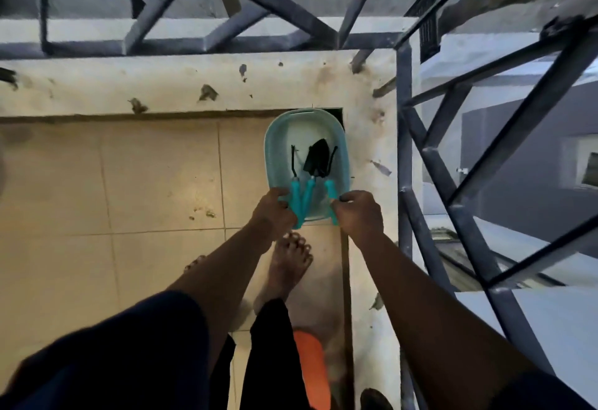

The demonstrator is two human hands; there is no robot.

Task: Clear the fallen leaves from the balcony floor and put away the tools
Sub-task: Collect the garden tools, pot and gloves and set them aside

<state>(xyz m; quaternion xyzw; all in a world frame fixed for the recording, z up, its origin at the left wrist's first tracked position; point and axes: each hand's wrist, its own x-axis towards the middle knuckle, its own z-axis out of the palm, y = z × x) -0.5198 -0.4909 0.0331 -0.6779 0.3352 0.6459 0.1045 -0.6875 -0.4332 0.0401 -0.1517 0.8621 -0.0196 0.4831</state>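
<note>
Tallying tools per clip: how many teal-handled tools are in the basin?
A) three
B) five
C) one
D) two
A: three teal handles lie side by side at the near rim of the basin, between the left hand and the right hand, with the trowel in the middle.
</note>
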